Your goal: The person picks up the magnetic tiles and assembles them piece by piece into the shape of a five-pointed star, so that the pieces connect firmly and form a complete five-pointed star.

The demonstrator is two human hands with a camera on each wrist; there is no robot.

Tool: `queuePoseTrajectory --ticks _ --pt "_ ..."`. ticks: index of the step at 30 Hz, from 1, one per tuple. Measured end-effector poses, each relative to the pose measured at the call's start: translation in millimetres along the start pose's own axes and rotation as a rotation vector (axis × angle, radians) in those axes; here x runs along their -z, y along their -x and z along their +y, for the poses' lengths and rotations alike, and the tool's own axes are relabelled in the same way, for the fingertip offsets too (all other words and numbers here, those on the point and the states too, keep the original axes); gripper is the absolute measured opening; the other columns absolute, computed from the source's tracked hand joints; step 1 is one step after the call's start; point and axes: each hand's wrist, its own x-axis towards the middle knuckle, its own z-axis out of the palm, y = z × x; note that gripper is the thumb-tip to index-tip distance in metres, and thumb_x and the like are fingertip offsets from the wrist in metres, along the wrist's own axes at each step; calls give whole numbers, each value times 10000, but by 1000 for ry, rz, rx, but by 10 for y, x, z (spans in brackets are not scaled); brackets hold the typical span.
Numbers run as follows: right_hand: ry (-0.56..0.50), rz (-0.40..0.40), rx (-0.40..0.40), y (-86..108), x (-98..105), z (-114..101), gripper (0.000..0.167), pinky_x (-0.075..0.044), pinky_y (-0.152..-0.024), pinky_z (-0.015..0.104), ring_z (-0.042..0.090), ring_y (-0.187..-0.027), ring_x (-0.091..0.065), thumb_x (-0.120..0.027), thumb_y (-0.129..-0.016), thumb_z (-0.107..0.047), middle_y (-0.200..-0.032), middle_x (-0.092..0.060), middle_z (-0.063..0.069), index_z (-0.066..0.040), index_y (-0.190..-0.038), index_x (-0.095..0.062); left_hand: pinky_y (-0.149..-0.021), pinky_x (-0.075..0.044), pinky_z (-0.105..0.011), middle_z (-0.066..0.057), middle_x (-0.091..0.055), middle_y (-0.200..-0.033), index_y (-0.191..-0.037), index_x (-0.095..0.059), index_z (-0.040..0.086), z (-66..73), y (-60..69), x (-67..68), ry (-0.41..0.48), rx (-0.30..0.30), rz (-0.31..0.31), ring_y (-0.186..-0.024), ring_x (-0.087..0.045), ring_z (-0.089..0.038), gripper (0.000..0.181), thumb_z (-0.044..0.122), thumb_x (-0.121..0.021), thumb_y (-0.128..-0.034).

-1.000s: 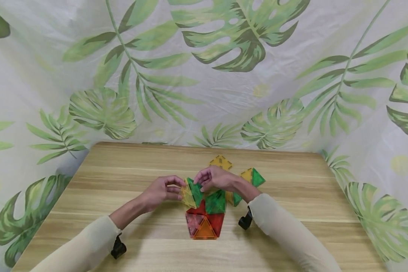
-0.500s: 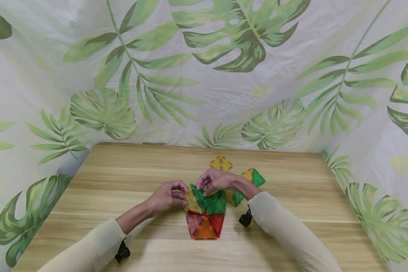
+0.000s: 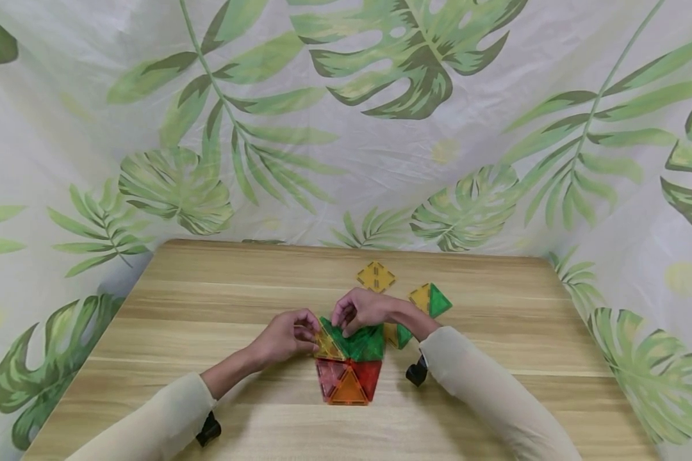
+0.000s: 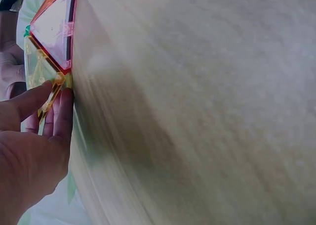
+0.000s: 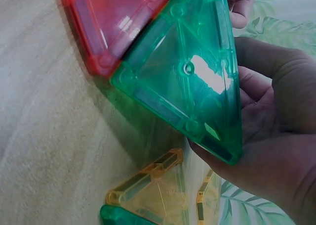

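My left hand (image 3: 288, 335) pinches the outer corner of a yellow triangular magnetic tile (image 4: 37, 69), thumb on one face and fingers on the other. The yellow tile meets a green triangular tile (image 3: 332, 333) along a slanted edge. At that green tile's upper part, my right hand (image 3: 362, 310) has curled fingers and pinches it. A second green tile (image 5: 185, 69) stands beside it, partly under the right hand. Both colours sit above a cluster of red (image 3: 369, 379), pink (image 4: 52, 29) and orange (image 3: 348, 390) triangular tiles. The contact of the right fingertips is partly hidden.
A pair of yellow tiles (image 3: 376, 276) lies farther back on the wooden table (image 3: 219, 282). To the right is a yellow tile (image 3: 420, 298) joined to a green one (image 3: 439, 300). Another yellow and green pair (image 3: 402, 335) lies partly under the right forearm. A leaf-patterned cloth (image 3: 375, 173) hangs behind.
The yellow and green tiles have come down from a raised, tilted position toward the red and pink cluster. My left hand has moved slightly right and down with them; the right hand has shifted slightly.
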Motion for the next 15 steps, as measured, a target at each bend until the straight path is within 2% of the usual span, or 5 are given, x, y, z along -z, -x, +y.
queuePoseTrajectory --ticks 4,7,10,13,15 --pt "38 22 27 16 -16 -3 198 -614 -831 288 144 -901 -706 -771 -899 108 -997 -756 102 37 -1082 -746 -832 -622 -282 -180 -705 -1070 -1038 -650 -44 7 17 21 -68 -24 -6 -1023 -732 -328 256 -94 -817 -852" --pt "97 77 65 66 -29 0 214 -612 -852 290 161 -956 -710 -761 -925 73 -1059 -757 129 29 -1134 -748 -858 -617 -291 -148 -732 -1052 -1005 -670 -12 11 13 74 -152 -63 2 -1029 -741 -316 226 -54 -834 -856" --pt "211 189 112 171 -51 -16 212 -604 -877 286 179 -1013 -711 -758 -953 8 -1126 -755 144 11 -1165 -753 -898 -618 -343 -165 -726 -1086 -1000 -666 -11 33 -5 147 -202 -104 34 -1059 -728 -344 225 -49 -838 -860" --pt "320 335 143 315 -81 -40 187 -605 -859 291 196 -1004 -710 -757 -972 -61 -1111 -757 125 -2 -1149 -761 -976 -600 -439 -226 -678 -1177 -1080 -649 -52 86 -34 215 -169 -133 43 -1147 -685 -416 275 -78 -821 -867" --pt "364 429 148 422 -113 -47 179 -602 -817 287 183 -959 -705 -770 -971 -98 -1066 -760 88 -14 -1129 -768 -1036 -563 -500 -254 -647 -1241 -1156 -646 -60 133 -66 243 -153 -158 20 -1215 -643 -440 327 -90 -809 -874"
